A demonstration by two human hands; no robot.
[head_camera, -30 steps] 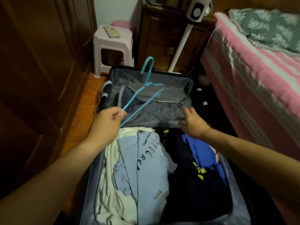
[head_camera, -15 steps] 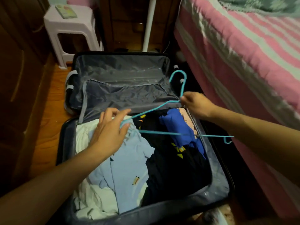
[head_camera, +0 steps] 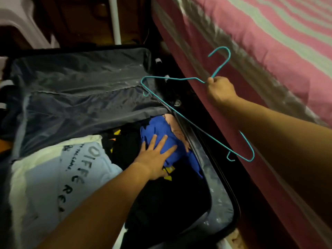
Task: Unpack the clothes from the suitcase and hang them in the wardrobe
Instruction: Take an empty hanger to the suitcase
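- The left hand (head_camera: 158,155) lies flat with straight, spread fingers pressing on the blue garment (head_camera: 161,130), which sits directly under its fingertips, at the far right of the suitcase (head_camera: 219,209).
- The right hand (head_camera: 218,89) grips the teal hanger (head_camera: 188,119) at the neck, well apart from the garment, up beside the bed (head_camera: 269,42).
- The hanger's long bar slants from the suitcase lid down toward the right forearm.
- The left hand is plainly nearer; it likely lifts the garment toward the hanger.
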